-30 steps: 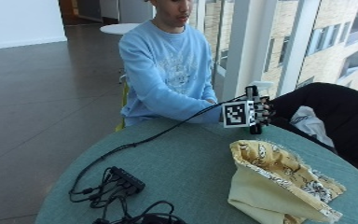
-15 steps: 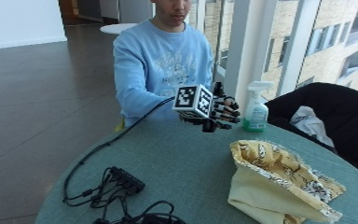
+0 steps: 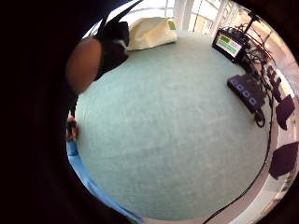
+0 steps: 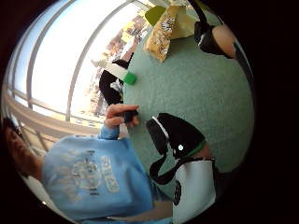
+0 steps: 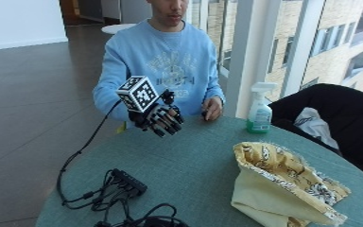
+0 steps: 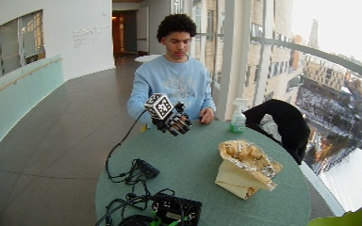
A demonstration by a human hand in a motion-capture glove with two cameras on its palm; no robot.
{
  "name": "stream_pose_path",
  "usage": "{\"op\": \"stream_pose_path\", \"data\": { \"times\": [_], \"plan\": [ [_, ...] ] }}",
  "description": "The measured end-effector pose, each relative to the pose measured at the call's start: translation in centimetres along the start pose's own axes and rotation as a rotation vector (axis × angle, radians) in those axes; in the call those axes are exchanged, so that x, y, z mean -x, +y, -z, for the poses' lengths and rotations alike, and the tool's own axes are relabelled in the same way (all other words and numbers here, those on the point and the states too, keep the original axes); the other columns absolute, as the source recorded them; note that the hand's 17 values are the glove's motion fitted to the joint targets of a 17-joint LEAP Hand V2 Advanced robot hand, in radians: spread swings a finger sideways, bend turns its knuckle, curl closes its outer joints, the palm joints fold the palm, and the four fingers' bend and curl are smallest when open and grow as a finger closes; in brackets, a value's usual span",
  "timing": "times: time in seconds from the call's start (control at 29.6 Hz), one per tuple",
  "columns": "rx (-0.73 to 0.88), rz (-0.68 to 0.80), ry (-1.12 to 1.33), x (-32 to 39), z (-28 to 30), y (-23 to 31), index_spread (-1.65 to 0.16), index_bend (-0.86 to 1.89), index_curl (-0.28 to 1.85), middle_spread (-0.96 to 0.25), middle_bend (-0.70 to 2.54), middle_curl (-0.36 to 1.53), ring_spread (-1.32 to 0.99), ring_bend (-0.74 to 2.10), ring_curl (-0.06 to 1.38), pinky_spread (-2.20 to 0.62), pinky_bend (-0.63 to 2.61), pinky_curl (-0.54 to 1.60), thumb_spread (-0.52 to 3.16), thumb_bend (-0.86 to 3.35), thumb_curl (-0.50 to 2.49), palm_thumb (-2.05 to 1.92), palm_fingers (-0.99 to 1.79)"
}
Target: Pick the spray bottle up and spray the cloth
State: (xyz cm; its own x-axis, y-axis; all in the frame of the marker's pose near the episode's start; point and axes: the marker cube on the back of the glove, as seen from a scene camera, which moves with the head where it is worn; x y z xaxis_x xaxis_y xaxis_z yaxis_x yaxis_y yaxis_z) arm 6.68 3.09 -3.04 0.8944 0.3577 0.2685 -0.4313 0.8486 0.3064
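A white spray bottle (image 5: 259,113) with a green base stands upright at the far edge of the round green table (image 5: 194,170), beside the window. A cream and yellow patterned cloth (image 5: 282,184) lies bunched on the table's right side. My gloved right hand (image 5: 159,118) hovers above the table's far left part, well to the left of the bottle, fingers relaxed and holding nothing. The person's bare left hand (image 5: 211,109) rests at the table edge between my hand and the bottle. The thumb side palm view shows the bottle (image 4: 122,74) and the cloth (image 4: 170,28) some way off.
A black power strip (image 5: 128,182) with tangled cables lies at the table's near left. A black box with a green screen (image 6: 178,209) sits at the near edge. A chair draped with a dark jacket (image 5: 332,113) stands to the right, behind the bottle.
My gloved hand has moved left, away from the spray bottle it was in front of a second ago. The bottle now stands in full view and has not moved.
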Motion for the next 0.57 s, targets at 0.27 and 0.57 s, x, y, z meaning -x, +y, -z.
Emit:
{"op": "stream_pose_path", "data": {
  "times": [0.27, 0.57],
  "plan": [
    [0.004, -0.041, 0.001, -3.1, 0.4, 3.2, -0.31, 0.17, 0.43, -0.08, 0.25, 0.44, -0.04, 0.19, 0.34, 0.21, 0.15, 0.26, 1.08, -0.02, 0.36, 0.62, 0.79],
    [0.02, -0.045, 0.014, -4.0, 0.5, 3.9, -0.31, 0.17, 0.41, -0.08, 0.25, 0.44, -0.04, 0.2, 0.34, 0.22, 0.15, 0.26, 1.1, -0.01, 0.34, 0.65, 0.79]
  ]
}}
